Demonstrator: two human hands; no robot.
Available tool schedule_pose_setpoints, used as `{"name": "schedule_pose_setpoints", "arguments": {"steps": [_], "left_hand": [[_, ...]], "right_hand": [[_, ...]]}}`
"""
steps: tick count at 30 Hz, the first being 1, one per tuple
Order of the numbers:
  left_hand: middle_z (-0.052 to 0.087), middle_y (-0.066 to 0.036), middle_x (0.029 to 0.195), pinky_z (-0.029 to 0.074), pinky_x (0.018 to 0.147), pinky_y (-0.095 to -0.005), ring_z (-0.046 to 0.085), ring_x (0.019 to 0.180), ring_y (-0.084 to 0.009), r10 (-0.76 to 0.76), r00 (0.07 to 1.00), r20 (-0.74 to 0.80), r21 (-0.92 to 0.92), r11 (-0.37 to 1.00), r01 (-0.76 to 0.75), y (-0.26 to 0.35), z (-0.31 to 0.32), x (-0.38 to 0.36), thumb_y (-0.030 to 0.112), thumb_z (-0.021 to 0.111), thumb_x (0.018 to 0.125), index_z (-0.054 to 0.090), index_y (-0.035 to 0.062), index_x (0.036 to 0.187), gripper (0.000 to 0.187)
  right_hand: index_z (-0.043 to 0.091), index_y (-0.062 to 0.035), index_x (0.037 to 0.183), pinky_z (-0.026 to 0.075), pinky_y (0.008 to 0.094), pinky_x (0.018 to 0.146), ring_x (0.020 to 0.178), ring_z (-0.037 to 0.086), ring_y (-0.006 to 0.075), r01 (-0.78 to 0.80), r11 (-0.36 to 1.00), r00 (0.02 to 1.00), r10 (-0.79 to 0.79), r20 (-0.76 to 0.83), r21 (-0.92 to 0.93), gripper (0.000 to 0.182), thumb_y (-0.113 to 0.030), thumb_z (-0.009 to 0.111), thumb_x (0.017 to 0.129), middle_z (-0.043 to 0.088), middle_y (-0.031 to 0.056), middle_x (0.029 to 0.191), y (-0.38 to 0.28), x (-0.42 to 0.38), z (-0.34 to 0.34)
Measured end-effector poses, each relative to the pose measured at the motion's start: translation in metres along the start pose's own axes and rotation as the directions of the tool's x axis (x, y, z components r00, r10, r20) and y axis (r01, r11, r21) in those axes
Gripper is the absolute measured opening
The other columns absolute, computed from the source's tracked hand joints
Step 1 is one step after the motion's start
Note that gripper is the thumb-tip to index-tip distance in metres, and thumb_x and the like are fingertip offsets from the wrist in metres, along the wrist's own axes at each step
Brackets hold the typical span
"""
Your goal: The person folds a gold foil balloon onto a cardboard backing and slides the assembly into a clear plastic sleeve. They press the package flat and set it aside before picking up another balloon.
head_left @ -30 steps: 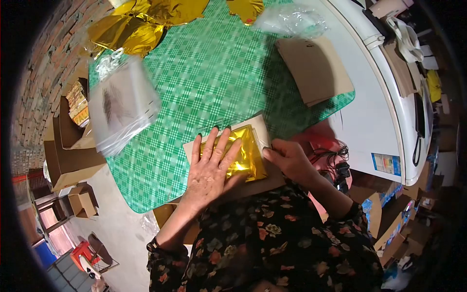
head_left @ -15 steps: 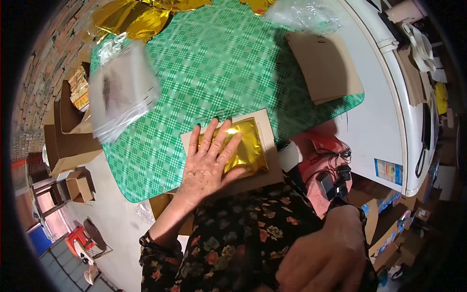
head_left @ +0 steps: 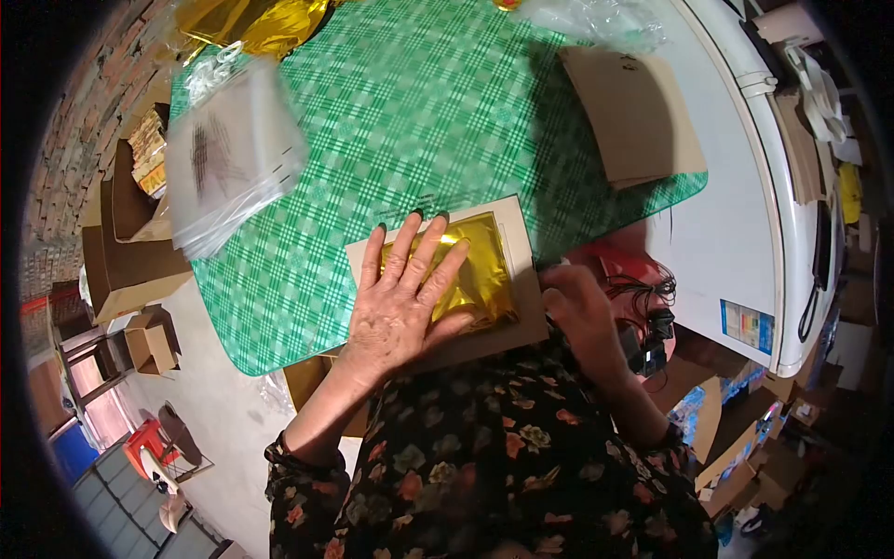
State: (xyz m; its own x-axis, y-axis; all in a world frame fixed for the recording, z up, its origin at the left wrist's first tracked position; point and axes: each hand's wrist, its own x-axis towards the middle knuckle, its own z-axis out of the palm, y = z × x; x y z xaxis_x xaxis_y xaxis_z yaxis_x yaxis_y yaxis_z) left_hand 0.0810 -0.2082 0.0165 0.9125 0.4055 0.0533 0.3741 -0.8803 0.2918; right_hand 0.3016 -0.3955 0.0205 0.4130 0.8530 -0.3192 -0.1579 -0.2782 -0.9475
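A shiny gold foil sheet (head_left: 489,270) lies on a brown cardboard piece (head_left: 528,321) at the near edge of the green checked table (head_left: 419,112). Spread flat across the left part of the foil and card is my left hand (head_left: 396,303), its fingers apart. My right hand (head_left: 587,317) is just right of the card, fingers bent and somewhat blurred; whether anything is between them cannot be made out. A clear bag wraps or lies under the card's top edge, but this is hard to tell.
Clear plastic bags (head_left: 233,154) are stacked at the table's left. Brown card sheets (head_left: 638,121) lie at the right, near a white appliance (head_left: 717,186). More gold foil (head_left: 261,23) is at the far left. Cables (head_left: 652,303) hang over something red. Cardboard boxes (head_left: 140,270) stand left.
My right hand has come up from the lower right to beside the card's right edge. My left hand stays flat on the foil. The view has shifted slightly.
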Motion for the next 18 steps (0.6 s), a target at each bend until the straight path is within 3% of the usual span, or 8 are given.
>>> {"name": "schedule_pose_setpoints", "arguments": {"steps": [3,4,7,10,13,16,18], "left_hand": [[0.027,-0.013,0.18,0.014,0.133,-0.0641,0.021,0.166,-0.0387,0.002,1.0,0.006,-0.014,1.0,-0.002,0.001,0.001,-0.002,0.058,0.078,0.088,0.042,0.0198,0.169,0.096],[0.027,-0.013,0.18,0.014,0.133,-0.064,0.021,0.166,-0.0387,0.004,1.0,0.006,-0.018,1.0,-0.004,0.0,0.002,-0.002,0.057,0.079,0.088,0.042,0.0198,0.168,0.096],[0.027,-0.013,0.18,0.014,0.134,-0.0632,0.022,0.166,-0.038,0.004,1.0,0.007,-0.028,1.0,-0.003,0.0,0.001,-0.003,0.057,0.08,0.087,0.043,0.0199,0.168,0.096],[0.028,-0.012,0.179,0.013,0.134,-0.0618,0.022,0.166,-0.0366,-0.01,1.0,0.023,-0.034,0.999,0.011,0.003,-0.002,-0.003,0.057,0.08,0.087,0.044,0.0199,0.167,0.095],[0.029,-0.011,0.179,0.012,0.135,-0.0602,0.023,0.166,-0.0352,-0.011,1.0,0.012,-0.043,0.999,0.012,0.005,-0.004,-0.003,0.058,0.079,0.088,0.046,0.0207,0.166,0.093],[0.031,-0.01,0.178,0.014,0.135,-0.0597,0.024,0.166,-0.0353,-0.009,1.0,-0.004,-0.05,0.999,0.009,0.006,-0.004,-0.005,0.059,0.079,0.088,0.046,0.0215,0.166,0.092],[0.03,-0.01,0.178,0.015,0.135,-0.0597,0.024,0.166,-0.0354,-0.006,1.0,-0.006,-0.078,0.997,0.006,0.006,-0.006,-0.006,0.059,0.079,0.088,0.047,0.0214,0.165,0.092]], "right_hand": [[0.056,0.0024,0.134,0.05,0.0272,0.1,0.119,0.062,0.0117,-0.103,0.989,0.995,0.104,0.003,0.102,0.029,-0.019,0.06,0.114,0.065,0.0058,0.12,-0.01,-0.002,0.022],[0.059,0.0014,0.13,0.048,0.0252,0.091,0.106,0.059,0.0075,-0.077,0.996,0.996,0.079,-0.046,0.055,0.03,-0.026,0.058,0.116,0.063,0.0006,0.11,-0.012,0.001,0.028],[0.063,-0.0022,0.118,0.045,0.0254,0.081,0.093,0.051,0.0052,-0.084,0.995,0.996,0.085,0.016,-0.059,0.028,-0.029,0.058,0.116,0.056,-0.0046,0.098,-0.016,0.007,0.026],[0.064,-0.0046,0.106,0.039,0.0264,0.071,0.084,0.042,0.0046,-0.172,0.985,0.985,0.17,0.039,0.027,0.028,-0.03,0.057,0.116,0.048,-0.0072,0.09,-0.022,0.008,0.03],[0.062,-0.0043,0.1,0.039,0.0267,0.069,0.082,0.043,0.0046,-0.182,0.979,0.983,0.182,0.006,0.088,0.029,-0.029,0.057,0.116,0.049,-0.007,0.088,-0.023,0.01,0.035],[0.062,-0.0036,0.097,0.039,0.0271,0.067,0.081,0.043,0.0049,-0.122,0.989,0.992,0.122,-0.012,-0.082,0.03,-0.028,0.058,0.115,0.05,-0.0068,0.086,-0.01,0.008,0.03],[0.062,-0.0039,0.097,0.039,0.0276,0.068,0.081,0.044,0.0052,-0.171,0.985,0.985,0.17,-0.028,-0.027,0.029,-0.027,0.058,0.114,0.052,-0.006,0.086,-0.009,0.007,0.031]]}}
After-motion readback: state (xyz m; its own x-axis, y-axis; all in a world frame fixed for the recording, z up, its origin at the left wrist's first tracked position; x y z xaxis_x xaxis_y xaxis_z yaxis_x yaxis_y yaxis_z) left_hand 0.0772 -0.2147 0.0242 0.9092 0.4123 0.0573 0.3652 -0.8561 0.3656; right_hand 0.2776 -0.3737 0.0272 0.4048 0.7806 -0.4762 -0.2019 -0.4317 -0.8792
